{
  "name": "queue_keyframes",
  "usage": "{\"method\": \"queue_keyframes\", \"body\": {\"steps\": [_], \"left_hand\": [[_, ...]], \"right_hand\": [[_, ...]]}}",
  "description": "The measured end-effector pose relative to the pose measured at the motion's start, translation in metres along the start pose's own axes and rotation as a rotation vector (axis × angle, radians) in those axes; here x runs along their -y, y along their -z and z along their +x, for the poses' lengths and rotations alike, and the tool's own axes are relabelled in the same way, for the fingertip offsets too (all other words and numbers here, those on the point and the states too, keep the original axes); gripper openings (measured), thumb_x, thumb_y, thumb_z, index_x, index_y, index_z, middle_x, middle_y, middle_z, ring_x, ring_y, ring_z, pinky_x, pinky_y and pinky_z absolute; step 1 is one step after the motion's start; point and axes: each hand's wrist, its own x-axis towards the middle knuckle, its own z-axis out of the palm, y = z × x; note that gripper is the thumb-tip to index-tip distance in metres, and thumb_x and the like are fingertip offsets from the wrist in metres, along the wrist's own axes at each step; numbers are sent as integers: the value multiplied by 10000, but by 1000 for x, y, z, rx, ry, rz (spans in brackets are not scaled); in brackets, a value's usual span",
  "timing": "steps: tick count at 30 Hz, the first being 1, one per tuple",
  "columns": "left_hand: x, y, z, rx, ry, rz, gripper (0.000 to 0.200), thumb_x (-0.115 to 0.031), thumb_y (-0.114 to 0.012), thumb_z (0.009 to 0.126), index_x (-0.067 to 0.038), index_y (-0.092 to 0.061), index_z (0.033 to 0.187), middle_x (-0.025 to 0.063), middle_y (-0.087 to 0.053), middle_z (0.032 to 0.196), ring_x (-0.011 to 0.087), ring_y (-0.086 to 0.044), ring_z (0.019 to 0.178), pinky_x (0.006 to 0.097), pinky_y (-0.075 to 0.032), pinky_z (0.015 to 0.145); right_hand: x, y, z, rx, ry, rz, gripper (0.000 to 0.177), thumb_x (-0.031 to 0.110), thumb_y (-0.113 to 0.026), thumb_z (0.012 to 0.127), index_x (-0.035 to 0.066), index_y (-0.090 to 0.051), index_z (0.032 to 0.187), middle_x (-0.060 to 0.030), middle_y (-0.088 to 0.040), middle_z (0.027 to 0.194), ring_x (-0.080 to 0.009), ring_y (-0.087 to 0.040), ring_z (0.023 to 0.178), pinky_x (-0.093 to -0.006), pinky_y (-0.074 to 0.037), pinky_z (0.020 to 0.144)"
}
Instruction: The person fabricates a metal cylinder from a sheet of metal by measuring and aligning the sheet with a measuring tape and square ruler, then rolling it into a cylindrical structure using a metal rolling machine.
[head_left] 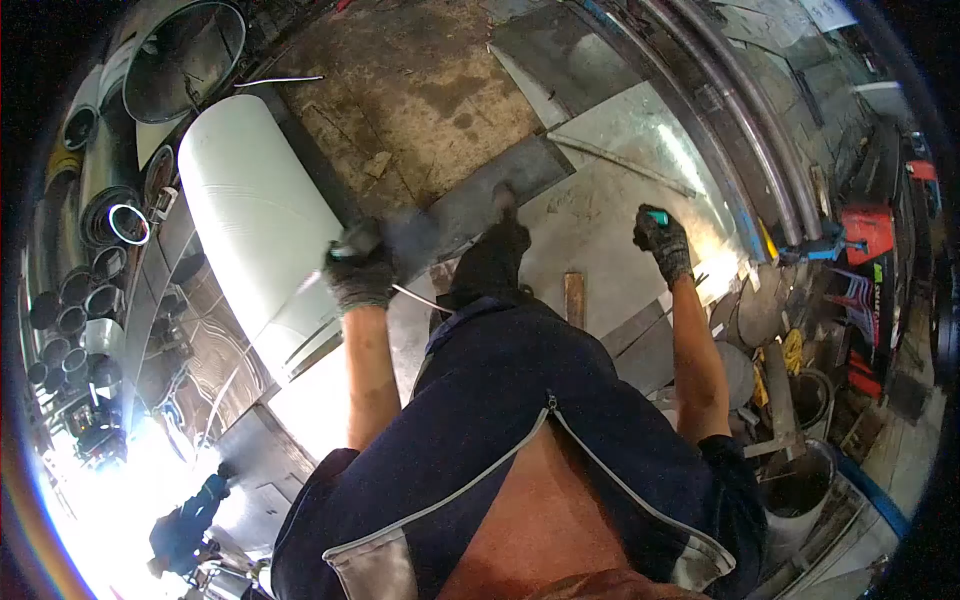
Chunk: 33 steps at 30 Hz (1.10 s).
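The white cylinder (255,210) lies on its side, probably for stability, beside the left hand (360,268). The right hand (663,243) hangs wide, perhaps for balance; I cannot tell whether either grasps anything.

The large cylinder (255,220) is coloured plain white. To its right, the left hand (360,268) and the right hand (664,243) are gloved in blackish grey, the latter marked with teal. The jacket (640,440), lower right of the cylinder, is coloured navy and edged in pale grey; the floor (400,100), upper right, is mottled brown.
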Motion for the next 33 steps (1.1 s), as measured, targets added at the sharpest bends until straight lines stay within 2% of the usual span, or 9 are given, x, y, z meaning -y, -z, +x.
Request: {"method": "queue_keyframes", "body": {"steps": [2, 8, 16, 18, 21, 22, 25, 27, 33], "left_hand": [[5, 22, 1, 159, 64, 33, 450, -331, -374, 961, -62, -631, 1213, 193, -666, 1150, 223, -614, 1100, 405, -444, 1038], [111, 32, 177, -925, -170, -49, 303, -282, -438, 907, -70, -653, 930, 118, -671, 868, 286, -638, 817, 459, -527, 835], [66, 11, 354, -753, -233, -17, 356, -262, -415, 900, -1, -636, 999, 190, -666, 923, 339, -627, 877, 521, -525, 870], [57, 15, 378, -878, -261, 32, 383, -253, -389, 901, 20, -631, 1019, 221, -667, 948, 366, -631, 915, 539, -514, 914], [50, 11, 386, -901, -297, 60, 353, -264, -427, 910, -6, -636, 1028, 199, -676, 977, 352, -625, 968, 528, -512, 926], [48, 15, 381, -893, -296, 61, 343, -268, -439, 913, -15, -638, 1031, 192, -679, 987, 348, -623, 986, 525, -511, 930], [51, 16, 342, -885, -331, 25, 314, -279, -476, 922, -41, -644, 1041, 171, -688, 1016, 334, -617, 1039, 514, -508, 943], [63, 3, 320, -901, -357, -99, 266, -288, -529, 917, -83, -657, 1028, 156, -697, 1017, 321, -635, 1016, 513, -506, 937], [66, 75, 343, -725, -320, -130, 209, -301, -526, 868, -140, -659, 872, 87, -691, 883, 307, -660, 892, 541, -521, 883]], "right_hand": [[34, -25, 3, 35, 204, 8, 331, 270, -714, 925, 58, -676, 1176, -87, -671, 782, -165, -643, 660, -311, -538, 623], [96, 50, 155, 70, 2, -138, 281, 229, -687, 936, 51, -669, 1153, -49, -665, 806, -157, -627, 653, -305, -514, 587], [21, 151, 171, -64, -258, 326, 178, 229, -653, 926, 71, -680, 1003, -57, -637, 732, -183, -585, 530, -322, -473, 481], [32, 145, 184, -168, -695, -267, 318, 271, -516, 988, 43, -637, 1173, -76, -632, 793, -217, -632, 636, -363, -503, 544], [-9, 185, 232, 155, -388, 707, 302, 254, -607, 930, -18, -681, 1039, -91, -649, 728, -199, -593, 528, -361, -478, 462], [1, 198, 256, 127, -274, 311, 364, 281, -599, 933, -49, -673, 1066, -103, -658, 731, -199, -613, 539, -345, -493, 468], [160, 133, 360, 279, -192, -945, 271, 293, -601, 940, 63, -703, 1042, -54, -672, 733, -183, -627, 533, -302, -500, 490], [265, 70, 401, 130, -274, -402, 218, 309, -639, 939, 114, -700, 1012, -32, -660, 730, -150, -607, 541, -298, -485, 494], [404, -36, 494, 147, 50, -392, 199, 297, -692, 923, 109, -694, 988, -8, -647, 727, -94, -592, 639, -276, -486, 604]]}}
